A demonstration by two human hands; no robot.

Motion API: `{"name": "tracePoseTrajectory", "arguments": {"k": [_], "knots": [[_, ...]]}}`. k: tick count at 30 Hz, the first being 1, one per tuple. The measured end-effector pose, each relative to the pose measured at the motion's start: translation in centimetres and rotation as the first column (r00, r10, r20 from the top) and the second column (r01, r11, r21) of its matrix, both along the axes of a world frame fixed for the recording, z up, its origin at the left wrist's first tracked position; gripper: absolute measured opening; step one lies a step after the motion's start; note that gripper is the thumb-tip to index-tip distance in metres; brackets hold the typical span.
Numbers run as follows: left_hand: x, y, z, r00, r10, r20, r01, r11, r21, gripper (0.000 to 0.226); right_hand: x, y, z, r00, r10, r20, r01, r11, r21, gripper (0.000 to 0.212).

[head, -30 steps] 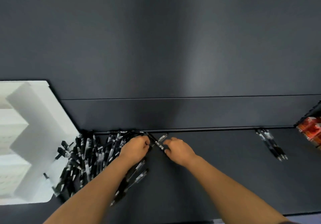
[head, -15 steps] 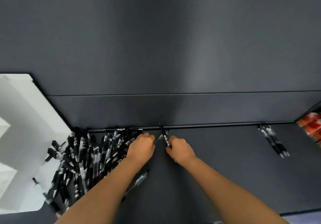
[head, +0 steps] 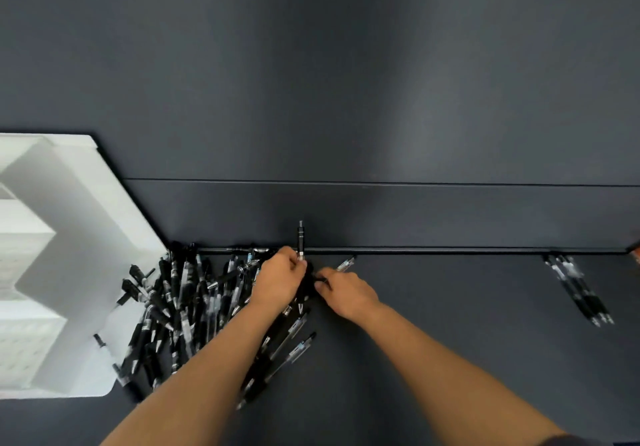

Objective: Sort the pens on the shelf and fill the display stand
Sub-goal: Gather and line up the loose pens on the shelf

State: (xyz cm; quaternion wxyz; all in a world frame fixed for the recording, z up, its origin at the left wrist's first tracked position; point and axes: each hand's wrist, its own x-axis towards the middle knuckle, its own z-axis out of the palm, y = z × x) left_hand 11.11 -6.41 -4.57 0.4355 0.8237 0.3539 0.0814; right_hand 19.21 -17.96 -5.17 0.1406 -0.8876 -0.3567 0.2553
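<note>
Black pen (head: pixel 300 237), upright, gripped by my left hand (head: pixel 278 283); right hand (head: pixel 348 291) pinches second pen (head: pixel 345 265); I'd align tips first.

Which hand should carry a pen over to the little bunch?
Right, probably. The right hand is nearer the little bunch; the left hand grips a pen beside the big pile.

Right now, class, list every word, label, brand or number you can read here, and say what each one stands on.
None can be read.
Pile of pens: pale barrel labels, too blurred.
Pen in the left hand: no legible mark.
Group of pens at the right: labels too small and blurred.
Red thing at the right edge: cut off, unreadable.
White display stand: no print visible.
</note>
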Motion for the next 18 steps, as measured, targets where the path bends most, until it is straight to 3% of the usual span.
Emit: {"name": "tracePoseTrajectory", "arguments": {"k": [7, 9, 12, 18], "knots": [[-0.1, -0.4, -0.5, 0.995, -0.087, -0.052, 0.087, 0.996, 0.000, 0.017, -0.9, -0.2, -0.7, 0.977, 0.026, 0.209, 0.000, 0.993, -0.122, 0.029], [0.8, -1.6, -0.4, 0.991, -0.129, -0.037, 0.129, 0.992, -0.012, 0.006, -0.2, -1.6, -0.8, 0.975, -0.025, 0.220, 0.046, 0.995, -0.094, 0.037], [2.5, -3.8, -0.5, 0.980, -0.198, -0.029, 0.199, 0.980, 0.004, 0.025, 1.5, -4.6, -0.7, 0.957, -0.139, 0.256, 0.153, 0.987, -0.038, 0.044], [7.4, -9.2, -0.7, 0.930, -0.360, -0.071, 0.363, 0.931, 0.040, 0.016, 6.2, -11.6, -0.6, 0.881, -0.337, 0.333, 0.347, 0.937, 0.030, 0.024]]}}
